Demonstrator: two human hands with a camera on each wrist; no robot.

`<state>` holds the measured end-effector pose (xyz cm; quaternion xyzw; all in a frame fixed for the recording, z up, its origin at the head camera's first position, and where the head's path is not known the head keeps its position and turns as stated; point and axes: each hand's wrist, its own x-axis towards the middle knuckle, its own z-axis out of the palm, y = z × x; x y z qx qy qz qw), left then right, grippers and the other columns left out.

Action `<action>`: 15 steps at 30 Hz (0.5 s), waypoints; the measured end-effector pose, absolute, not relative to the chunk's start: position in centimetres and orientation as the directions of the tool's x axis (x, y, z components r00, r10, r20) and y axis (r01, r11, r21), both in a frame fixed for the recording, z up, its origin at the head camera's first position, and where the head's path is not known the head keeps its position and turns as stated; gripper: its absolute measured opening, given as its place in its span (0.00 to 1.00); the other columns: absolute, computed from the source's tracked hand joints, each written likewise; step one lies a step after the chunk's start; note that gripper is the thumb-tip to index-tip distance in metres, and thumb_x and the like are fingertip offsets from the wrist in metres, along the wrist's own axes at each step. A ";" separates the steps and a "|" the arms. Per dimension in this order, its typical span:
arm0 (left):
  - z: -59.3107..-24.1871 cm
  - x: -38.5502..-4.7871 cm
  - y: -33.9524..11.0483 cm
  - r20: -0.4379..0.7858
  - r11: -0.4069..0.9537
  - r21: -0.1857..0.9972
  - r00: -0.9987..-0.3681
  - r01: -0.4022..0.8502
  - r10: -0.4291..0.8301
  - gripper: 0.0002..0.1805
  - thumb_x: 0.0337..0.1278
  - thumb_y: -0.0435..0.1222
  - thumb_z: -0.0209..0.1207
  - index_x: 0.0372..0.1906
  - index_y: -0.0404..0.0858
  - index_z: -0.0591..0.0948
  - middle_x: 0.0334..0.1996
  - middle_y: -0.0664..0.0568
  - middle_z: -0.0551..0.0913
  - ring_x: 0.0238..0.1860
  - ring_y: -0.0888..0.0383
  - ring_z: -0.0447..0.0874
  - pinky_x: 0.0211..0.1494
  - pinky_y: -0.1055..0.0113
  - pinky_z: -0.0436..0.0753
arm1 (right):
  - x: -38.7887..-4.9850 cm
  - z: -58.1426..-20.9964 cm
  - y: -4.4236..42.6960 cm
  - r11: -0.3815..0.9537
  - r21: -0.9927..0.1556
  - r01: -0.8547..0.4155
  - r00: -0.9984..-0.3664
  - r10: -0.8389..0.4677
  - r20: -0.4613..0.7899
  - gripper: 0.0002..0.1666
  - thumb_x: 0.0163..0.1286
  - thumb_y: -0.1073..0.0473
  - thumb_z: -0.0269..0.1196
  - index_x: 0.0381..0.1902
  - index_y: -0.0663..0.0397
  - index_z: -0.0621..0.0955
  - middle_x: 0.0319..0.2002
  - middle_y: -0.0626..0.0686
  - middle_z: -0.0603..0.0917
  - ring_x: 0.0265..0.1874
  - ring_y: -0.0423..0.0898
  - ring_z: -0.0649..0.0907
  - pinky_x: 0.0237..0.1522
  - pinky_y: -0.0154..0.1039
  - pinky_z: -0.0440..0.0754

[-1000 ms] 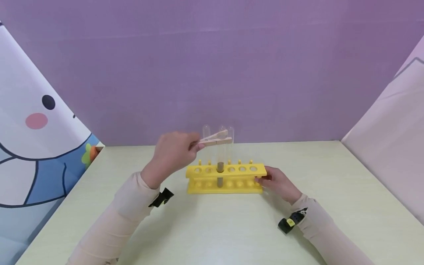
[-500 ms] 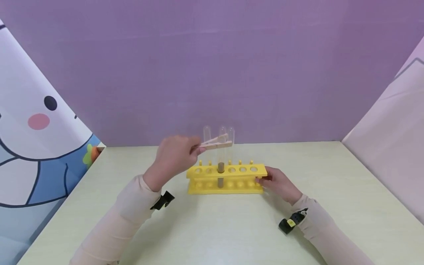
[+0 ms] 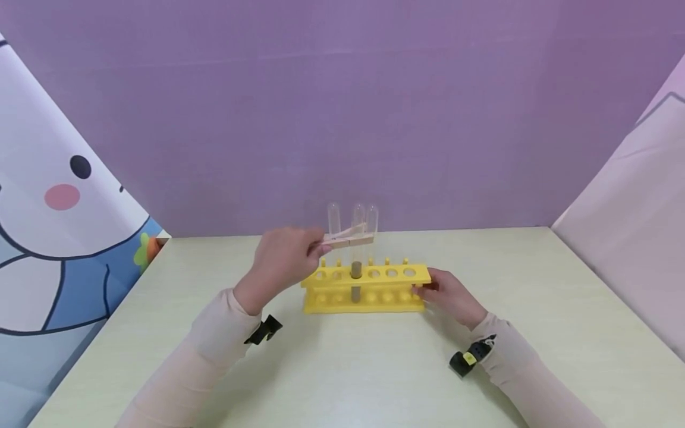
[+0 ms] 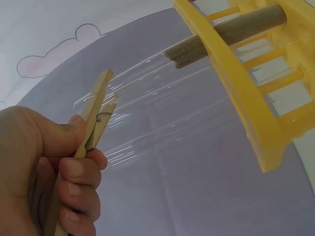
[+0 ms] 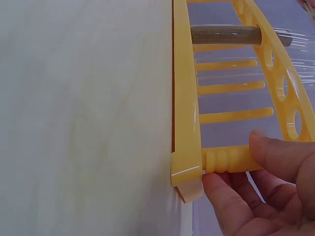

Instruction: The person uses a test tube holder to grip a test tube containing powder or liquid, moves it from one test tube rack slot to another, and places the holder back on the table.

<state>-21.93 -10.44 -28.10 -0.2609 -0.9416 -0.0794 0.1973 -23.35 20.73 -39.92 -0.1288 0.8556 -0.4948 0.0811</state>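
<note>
My left hand (image 3: 283,258) grips a wooden test tube clamp (image 3: 348,241) by its handle. The clamp's jaws lie at the upper part of a clear test tube (image 4: 184,51) partly filled with grey-brown matter; I cannot tell whether they pinch the glass. That tube stands upright in a hole of a yellow test tube rack (image 3: 364,308). At the rack's right end my right hand (image 3: 455,297) holds the end post, thumb and fingers around it, as the right wrist view shows (image 5: 275,187).
Behind the rack, clear tubes with rounded tops (image 3: 334,217) stand up, probably upside down on the rear pegs. The pale table (image 3: 348,368) ends at a purple backdrop (image 3: 342,119). A cartoon-printed cloth (image 3: 64,238) hangs at the left.
My left hand and the clamp have moved down a little along the filled tube. The right hand and the rack have stayed in place.
</note>
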 end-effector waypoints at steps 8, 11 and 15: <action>-28.8 -21.9 -10.6 0.396 0.858 0.057 -0.800 0.511 0.450 0.21 0.60 0.44 0.60 0.16 0.46 0.65 0.11 0.59 0.54 0.14 0.62 0.49 0.18 0.70 0.49 | -23.4 -40.1 20.7 0.476 -0.871 -0.125 -0.953 -0.300 -0.027 0.24 0.67 0.62 0.60 0.59 0.62 0.72 0.51 0.58 0.79 0.41 0.50 0.75 0.45 0.39 0.76; -28.9 -21.9 -10.6 0.401 0.857 0.053 -0.796 0.513 0.453 0.21 0.60 0.44 0.60 0.16 0.46 0.64 0.11 0.59 0.54 0.14 0.63 0.48 0.18 0.70 0.49 | -23.5 -40.1 20.7 0.479 -0.869 -0.123 -0.955 -0.297 -0.028 0.24 0.67 0.62 0.60 0.60 0.62 0.72 0.51 0.58 0.78 0.41 0.50 0.75 0.45 0.39 0.76; -29.0 -22.1 -10.6 0.412 0.855 0.045 -0.789 0.517 0.455 0.22 0.59 0.44 0.60 0.16 0.46 0.64 0.11 0.59 0.53 0.14 0.63 0.48 0.18 0.70 0.49 | -23.5 -39.8 20.6 0.477 -0.871 -0.120 -0.956 -0.292 -0.028 0.25 0.67 0.62 0.60 0.60 0.62 0.72 0.51 0.58 0.78 0.41 0.50 0.75 0.44 0.40 0.76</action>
